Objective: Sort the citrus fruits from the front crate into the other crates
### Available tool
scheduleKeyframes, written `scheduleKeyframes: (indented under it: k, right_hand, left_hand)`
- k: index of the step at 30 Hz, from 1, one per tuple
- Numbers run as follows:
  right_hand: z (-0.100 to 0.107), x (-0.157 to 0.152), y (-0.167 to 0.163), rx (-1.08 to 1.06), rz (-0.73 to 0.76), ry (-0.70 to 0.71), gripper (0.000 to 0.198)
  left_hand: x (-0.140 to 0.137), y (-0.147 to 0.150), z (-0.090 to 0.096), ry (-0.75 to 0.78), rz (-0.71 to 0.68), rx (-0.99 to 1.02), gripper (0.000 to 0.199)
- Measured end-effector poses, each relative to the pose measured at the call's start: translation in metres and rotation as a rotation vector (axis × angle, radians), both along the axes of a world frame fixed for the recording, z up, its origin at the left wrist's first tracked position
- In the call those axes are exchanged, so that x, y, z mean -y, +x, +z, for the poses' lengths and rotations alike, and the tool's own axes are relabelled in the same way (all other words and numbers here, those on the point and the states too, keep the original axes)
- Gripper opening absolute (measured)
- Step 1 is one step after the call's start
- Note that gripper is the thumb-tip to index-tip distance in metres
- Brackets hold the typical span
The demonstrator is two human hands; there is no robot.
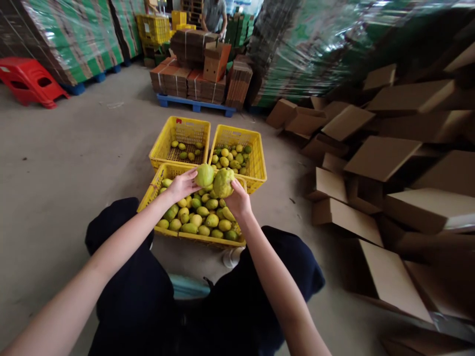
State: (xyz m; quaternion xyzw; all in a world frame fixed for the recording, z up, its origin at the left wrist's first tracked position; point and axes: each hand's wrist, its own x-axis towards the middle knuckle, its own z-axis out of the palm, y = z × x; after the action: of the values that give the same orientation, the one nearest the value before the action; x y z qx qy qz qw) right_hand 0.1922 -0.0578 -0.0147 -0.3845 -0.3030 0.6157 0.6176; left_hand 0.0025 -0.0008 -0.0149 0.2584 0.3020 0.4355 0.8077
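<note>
My left hand (pixel 182 186) is closed on a smooth, round, yellow-green lemon (pixel 204 175). In my right hand (pixel 238 200) is a larger, bumpy yellow-green lemon (pixel 223 183). Both fruits are held side by side over the near yellow crate (pixel 202 239), which is filled with many yellow and green lemons (pixel 202 211). Just behind it stand two more yellow crates. The back left crate (pixel 159 148) has several lemons on its bottom, while the back right crate (pixel 260 160) contains a larger heap, partly hidden by the held fruit.
Open cardboard boxes (pixel 384 157) are piled on the right. Flattened cartons (pixel 170 76) sit on a blue pallet (pixel 196 105) ahead, with a person (pixel 214 16) behind them. A red stool (pixel 33 81) and wrapped pallet stacks (pixel 79 37) stand at the left.
</note>
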Motion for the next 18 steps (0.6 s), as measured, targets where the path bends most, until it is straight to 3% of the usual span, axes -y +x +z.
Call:
scheduleKeyframes:
  k: [6,12,18]
  right_hand:
    - [-0.006,-0.004,0.001,-0.060,0.077,-0.089,0.030]
    - [-0.008,-0.006,-0.010,-0.099,0.086,-0.131,0.028]
    - [-0.007,-0.002,-0.013,-0.101,0.115,-0.155,0.039]
  left_hand:
    - [0.007,0.005,0.003,-0.039,-0.067,0.144,0.048]
    - [0.006,0.010,-0.007,-0.068,-0.025,0.096,0.042]
    - [0.010,0.011,-0.007,-0.071,-0.079,0.082,0.037]
